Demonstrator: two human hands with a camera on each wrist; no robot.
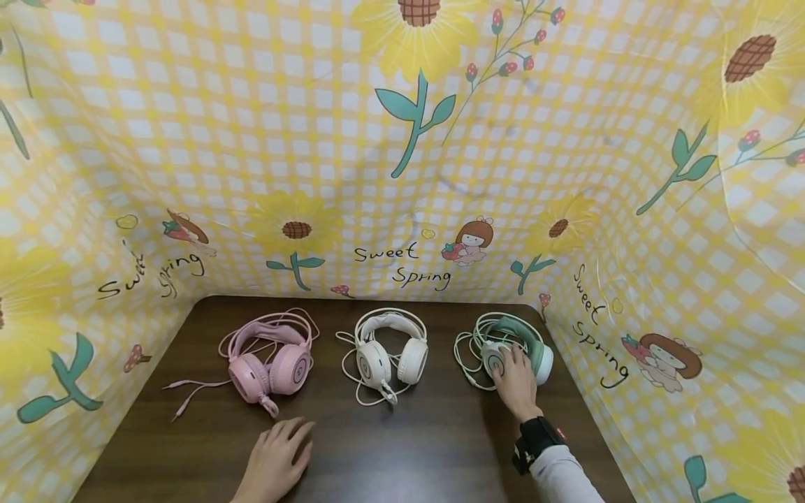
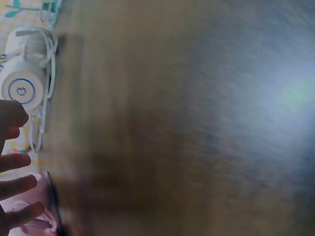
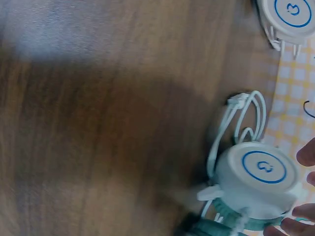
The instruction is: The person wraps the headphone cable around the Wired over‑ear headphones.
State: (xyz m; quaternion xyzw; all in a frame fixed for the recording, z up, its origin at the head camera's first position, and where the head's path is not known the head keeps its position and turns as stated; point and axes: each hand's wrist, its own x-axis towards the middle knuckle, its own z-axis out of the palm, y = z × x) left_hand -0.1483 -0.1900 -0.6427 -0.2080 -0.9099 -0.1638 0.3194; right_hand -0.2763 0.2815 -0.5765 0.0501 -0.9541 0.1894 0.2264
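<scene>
My right hand (image 1: 517, 381) is over the green and white headphones (image 1: 539, 349) at the right of the table, its fingers reaching across the near ear cup. In the right wrist view, several fingertips (image 3: 298, 226) lie beside the white ear cup (image 3: 258, 184) with its blue ring; firm contact cannot be made out. Loosely bent, my left hand (image 1: 277, 457) holds nothing near the table's front, just below the pink headphones (image 1: 292, 367). Spread fingers (image 2: 19, 189) of that hand show at the edge of the left wrist view.
White headphones (image 1: 374, 363) stand between the other two pairs, a cable looped around them. Two pink plugs (image 1: 179, 412) trail to the left on the dark wooden table (image 1: 402, 454). Yellow checked cloth (image 1: 314, 154) walls in the back and both sides.
</scene>
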